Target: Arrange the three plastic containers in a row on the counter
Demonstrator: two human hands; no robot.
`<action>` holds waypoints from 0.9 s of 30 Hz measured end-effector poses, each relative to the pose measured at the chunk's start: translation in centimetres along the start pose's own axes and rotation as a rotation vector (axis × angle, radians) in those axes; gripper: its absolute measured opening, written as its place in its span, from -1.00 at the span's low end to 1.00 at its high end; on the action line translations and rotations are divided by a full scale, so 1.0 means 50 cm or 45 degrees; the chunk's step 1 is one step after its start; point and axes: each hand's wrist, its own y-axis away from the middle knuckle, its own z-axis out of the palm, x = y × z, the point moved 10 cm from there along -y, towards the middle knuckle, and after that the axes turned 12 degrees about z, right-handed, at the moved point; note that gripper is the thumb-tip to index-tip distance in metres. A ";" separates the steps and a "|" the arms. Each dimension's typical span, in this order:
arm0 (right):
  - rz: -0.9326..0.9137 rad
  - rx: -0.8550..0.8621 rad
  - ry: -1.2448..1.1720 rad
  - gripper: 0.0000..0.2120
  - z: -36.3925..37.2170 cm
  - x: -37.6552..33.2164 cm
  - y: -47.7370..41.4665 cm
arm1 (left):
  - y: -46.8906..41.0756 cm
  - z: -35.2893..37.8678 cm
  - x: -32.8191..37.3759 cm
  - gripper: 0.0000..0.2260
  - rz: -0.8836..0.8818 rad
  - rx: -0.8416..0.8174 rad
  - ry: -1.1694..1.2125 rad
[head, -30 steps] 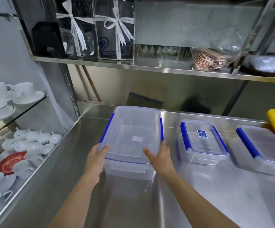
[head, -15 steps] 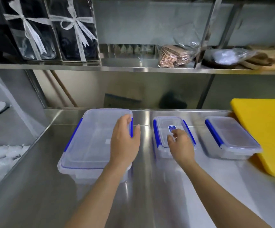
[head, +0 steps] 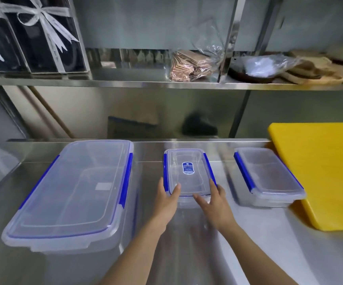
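Three clear plastic containers with blue clips stand on the steel counter (head: 187,254). The large container (head: 74,194) is at the left, untouched. A small container (head: 188,173) with a blue label on its lid sits in the middle. My left hand (head: 166,200) grips its near left corner and my right hand (head: 213,200) grips its near right corner. Another small container (head: 267,175) rests at the right, apart from my hands.
A yellow cutting board (head: 320,171) lies on the counter at the far right, touching the right container. A steel shelf (head: 166,84) above holds ribboned gift boxes (head: 37,36), a bag of brown items (head: 189,65) and wooden boards (head: 314,70).
My left hand has left the large container and moved right onto the middle container. My right hand has shifted from its lid to its near right corner. The view has swung right.
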 end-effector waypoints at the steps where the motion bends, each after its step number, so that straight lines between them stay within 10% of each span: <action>1: -0.012 -0.004 0.001 -0.33 0.003 0.000 -0.003 | -0.009 0.006 -0.004 -0.49 0.018 0.003 0.003; 16: 0.055 -0.092 0.284 -0.34 -0.008 -0.003 -0.014 | -0.045 0.001 -0.016 -0.59 0.071 -0.155 -0.512; 27: -0.190 -0.317 0.541 -0.40 -0.228 -0.222 0.148 | 0.059 -0.133 0.285 -0.60 0.473 0.023 -1.150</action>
